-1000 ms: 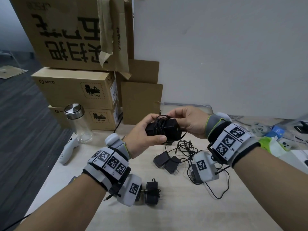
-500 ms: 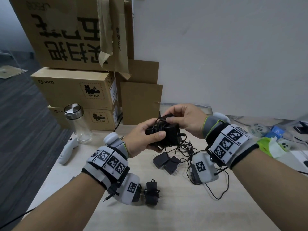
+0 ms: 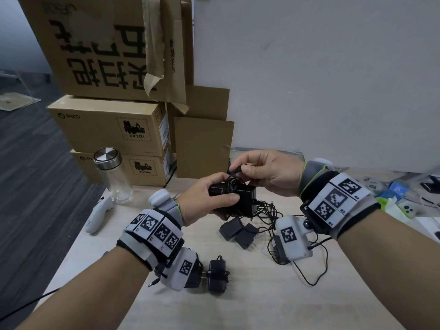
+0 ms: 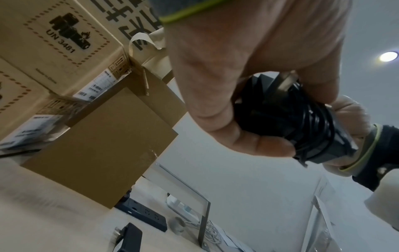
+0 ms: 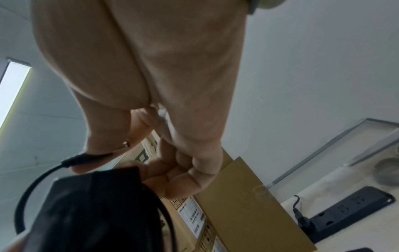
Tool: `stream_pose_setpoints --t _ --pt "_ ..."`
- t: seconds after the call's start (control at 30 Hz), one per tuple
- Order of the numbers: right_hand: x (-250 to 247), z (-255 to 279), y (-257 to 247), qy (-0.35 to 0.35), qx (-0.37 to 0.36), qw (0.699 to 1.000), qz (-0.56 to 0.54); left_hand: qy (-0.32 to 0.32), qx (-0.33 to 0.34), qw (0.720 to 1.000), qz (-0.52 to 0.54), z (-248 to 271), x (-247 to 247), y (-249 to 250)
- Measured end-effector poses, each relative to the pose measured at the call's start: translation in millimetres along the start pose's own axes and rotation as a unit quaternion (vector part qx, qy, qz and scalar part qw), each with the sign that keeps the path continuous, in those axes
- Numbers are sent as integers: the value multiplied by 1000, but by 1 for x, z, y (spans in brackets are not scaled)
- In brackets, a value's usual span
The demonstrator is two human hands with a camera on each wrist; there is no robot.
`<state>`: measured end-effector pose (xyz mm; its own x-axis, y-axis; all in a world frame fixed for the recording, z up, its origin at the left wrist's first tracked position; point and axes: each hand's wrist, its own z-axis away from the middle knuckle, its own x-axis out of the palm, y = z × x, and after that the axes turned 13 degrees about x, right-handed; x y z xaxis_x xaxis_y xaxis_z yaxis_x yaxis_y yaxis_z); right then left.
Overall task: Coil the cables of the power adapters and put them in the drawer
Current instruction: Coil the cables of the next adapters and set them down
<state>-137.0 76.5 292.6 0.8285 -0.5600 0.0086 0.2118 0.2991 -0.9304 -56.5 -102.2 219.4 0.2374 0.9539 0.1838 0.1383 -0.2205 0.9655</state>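
My left hand (image 3: 209, 198) grips a black power adapter (image 3: 245, 198) above the table, its cable wound round the body in several turns (image 4: 311, 126). My right hand (image 3: 259, 172) pinches the cable's plug end (image 3: 235, 170) between thumb and forefinger just above the adapter; the right wrist view shows that plug (image 5: 84, 159) and a loop of cable leading to the adapter (image 5: 92, 209). Two black adapters (image 3: 238, 231) lie below my hands amid tangled cable (image 3: 266, 210). A coiled adapter (image 3: 217, 275) lies near my left wrist. No drawer is in view.
Stacked cardboard boxes (image 3: 112, 125) and leaning cardboard sheets (image 3: 202, 148) stand at the back left of the wooden table (image 3: 250, 306). A glass bottle with a metal lid (image 3: 112, 175) and a white controller (image 3: 97, 217) sit left. Small clutter (image 3: 400, 198) lies right. A power strip (image 4: 146, 214) lies by the wall.
My right hand has lifted from the adapter's top and now pinches the cable's plug end just above it. My left hand keeps its grip on the adapter, almost still.
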Motion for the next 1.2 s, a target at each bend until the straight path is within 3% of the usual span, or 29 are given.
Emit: stream_pose_setpoints --t 0.27,0.67,0.8,0.9,1.03,1.13,1.2 --pt "-2 -5 -1 39 28 999 24 30 5 999 -19 -4 -2 -6" --pt "-8 -8 0 45 116 991 44 -20 17 1000 -15 -2 -7 -5" --pt "-9 -10 2 31 114 991 58 -28 22 998 -58 -3 -7 -4" --pt "-7 -10 2 27 99 995 2 -41 18 996 -78 -3 -4 -1" --pt "-3 -13 6 105 43 990 82 -4 13 997 -70 -3 -2 -1" --pt "-3 -21 10 213 12 955 206 27 12 996 -87 -4 -1 -3" --pt "-3 -23 11 249 4 938 243 48 16 992 -115 -7 -1 -5"
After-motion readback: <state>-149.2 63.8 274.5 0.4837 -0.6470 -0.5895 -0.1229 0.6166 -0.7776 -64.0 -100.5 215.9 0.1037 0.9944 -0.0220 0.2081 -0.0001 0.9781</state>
